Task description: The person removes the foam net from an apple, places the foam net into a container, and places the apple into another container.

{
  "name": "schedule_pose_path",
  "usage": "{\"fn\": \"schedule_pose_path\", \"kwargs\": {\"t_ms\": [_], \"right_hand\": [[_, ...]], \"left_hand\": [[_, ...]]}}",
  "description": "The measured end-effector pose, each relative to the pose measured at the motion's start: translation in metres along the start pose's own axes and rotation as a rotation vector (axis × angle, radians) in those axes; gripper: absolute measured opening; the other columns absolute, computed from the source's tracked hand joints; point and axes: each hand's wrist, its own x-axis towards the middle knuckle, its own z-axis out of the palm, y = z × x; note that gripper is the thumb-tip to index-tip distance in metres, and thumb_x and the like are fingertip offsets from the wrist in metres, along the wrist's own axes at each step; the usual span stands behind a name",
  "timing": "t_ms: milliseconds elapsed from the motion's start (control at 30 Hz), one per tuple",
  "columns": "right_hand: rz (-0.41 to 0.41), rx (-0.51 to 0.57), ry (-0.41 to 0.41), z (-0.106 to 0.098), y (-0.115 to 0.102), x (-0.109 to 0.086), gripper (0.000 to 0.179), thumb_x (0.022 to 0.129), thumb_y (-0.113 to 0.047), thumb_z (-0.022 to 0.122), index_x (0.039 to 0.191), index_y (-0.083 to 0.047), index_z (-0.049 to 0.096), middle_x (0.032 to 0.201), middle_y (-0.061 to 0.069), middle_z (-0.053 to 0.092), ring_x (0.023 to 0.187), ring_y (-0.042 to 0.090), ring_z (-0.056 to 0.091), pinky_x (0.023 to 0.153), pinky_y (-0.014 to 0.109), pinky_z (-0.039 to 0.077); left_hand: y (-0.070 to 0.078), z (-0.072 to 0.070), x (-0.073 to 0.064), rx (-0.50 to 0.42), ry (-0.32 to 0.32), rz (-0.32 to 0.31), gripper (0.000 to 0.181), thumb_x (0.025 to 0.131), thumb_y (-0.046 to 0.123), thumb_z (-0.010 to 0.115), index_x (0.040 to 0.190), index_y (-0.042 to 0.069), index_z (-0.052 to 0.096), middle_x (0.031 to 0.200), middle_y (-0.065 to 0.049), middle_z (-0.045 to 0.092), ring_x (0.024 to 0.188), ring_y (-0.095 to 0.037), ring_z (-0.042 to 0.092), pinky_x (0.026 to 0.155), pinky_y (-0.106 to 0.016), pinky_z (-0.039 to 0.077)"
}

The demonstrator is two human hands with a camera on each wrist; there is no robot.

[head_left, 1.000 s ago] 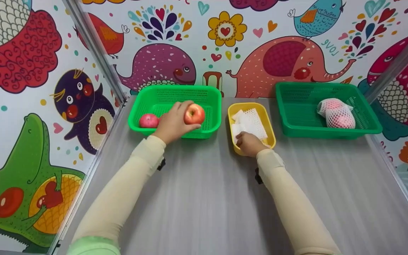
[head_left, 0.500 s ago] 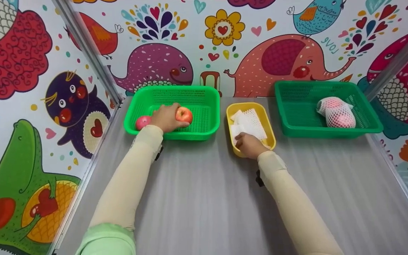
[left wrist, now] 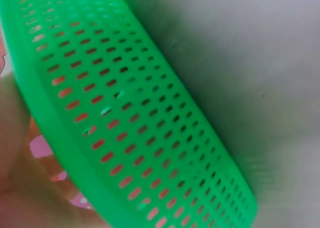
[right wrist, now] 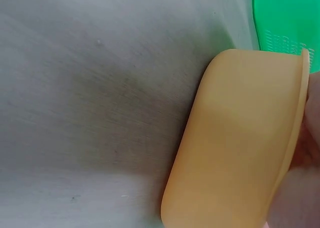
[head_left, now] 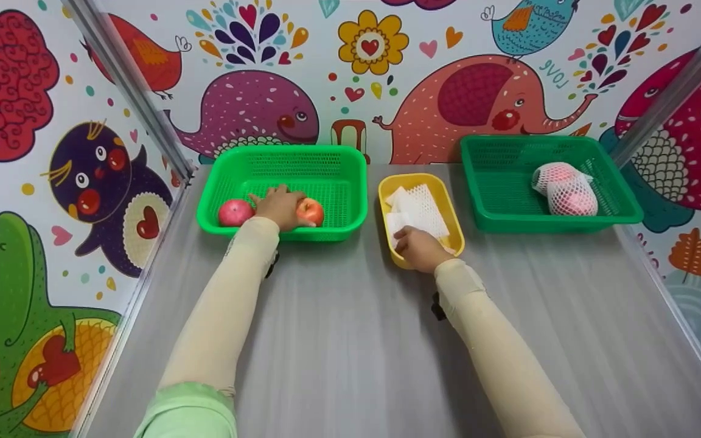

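Observation:
In the head view my left hand (head_left: 279,208) is down in the light green basket (head_left: 335,232), thumb and fingers around a red-yellow apple (head_left: 311,212) low inside it. A second, pinker round fruit (head_left: 235,212) lies left of that hand. My right hand (head_left: 422,249) reaches over the near rim of a yellow tray (head_left: 455,222), its curled fingers pinching at a white foam net (head_left: 426,210) among several; the fingertips are partly hidden. The left wrist view shows the basket's slotted wall (left wrist: 135,118) hiding most of the left hand. The tray's outer side (right wrist: 235,133) fills much of the right wrist view.
To the right stands a dark green basket (head_left: 509,220) with two net-wrapped fruits (head_left: 571,196) at its right side. A grey table (head_left: 350,340) bears all the containers. Patterned walls (head_left: 350,109) rise behind and beside them, with metal posts at the corners.
My left hand has moved left and down into the light green basket with the apple, close to the pinker fruit. The right hand stays at the yellow tray. The head view has shifted slightly.

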Motion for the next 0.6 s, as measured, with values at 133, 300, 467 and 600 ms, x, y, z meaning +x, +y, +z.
{"fn": "schedule_pose_path", "kwargs": {"t_ms": [133, 300, 467, 600], "right_hand": [[0.01, -0.003, 0.006, 0.0019, -0.002, 0.0002, 0.018, 0.103, 0.002, 0.065, 0.112, 0.008, 0.08, 0.138, 0.021, 0.066, 0.127, 0.04, 0.064, 0.112, 0.049, 0.05], [0.023, 0.013, 0.008, 0.0015, -0.0025, -0.0002, 0.02, 0.103, 0.001, 0.064, 0.114, 0.008, 0.08, 0.14, 0.021, 0.065, 0.128, 0.04, 0.063, 0.113, 0.049, 0.049], [0.014, 0.004, 0.021, 0.0027, -0.0009, 0.0004, 0.021, 0.103, 0.002, 0.063, 0.113, 0.008, 0.08, 0.139, 0.022, 0.065, 0.128, 0.04, 0.063, 0.113, 0.05, 0.048], [0.054, 0.027, 0.01, 0.004, -0.0027, 0.0023, 0.021, 0.104, 0.001, 0.063, 0.116, 0.007, 0.079, 0.141, 0.02, 0.065, 0.129, 0.039, 0.063, 0.114, 0.049, 0.048]], "left_hand": [[-0.0001, -0.0003, -0.0013, -0.004, -0.025, -0.022, 0.08, 0.094, 0.053, 0.083, 0.16, 0.016, 0.055, 0.16, -0.028, 0.042, 0.149, -0.055, 0.034, 0.11, -0.091, 0.013], [0.0033, -0.0051, -0.0023, -0.008, -0.059, -0.043, 0.077, 0.096, 0.046, 0.082, 0.16, 0.014, 0.055, 0.16, -0.029, 0.041, 0.15, -0.055, 0.033, 0.11, -0.091, 0.013], [0.0049, -0.0082, -0.0045, -0.026, -0.065, -0.032, 0.078, 0.098, 0.044, 0.08, 0.163, 0.014, 0.05, 0.164, -0.031, 0.036, 0.153, -0.057, 0.027, 0.11, -0.091, 0.011], [0.0026, -0.0077, -0.0089, -0.075, -0.042, -0.028, 0.082, 0.1, 0.047, 0.077, 0.167, 0.013, 0.043, 0.165, -0.031, 0.035, 0.153, -0.055, 0.028, 0.111, -0.09, 0.011]]}}
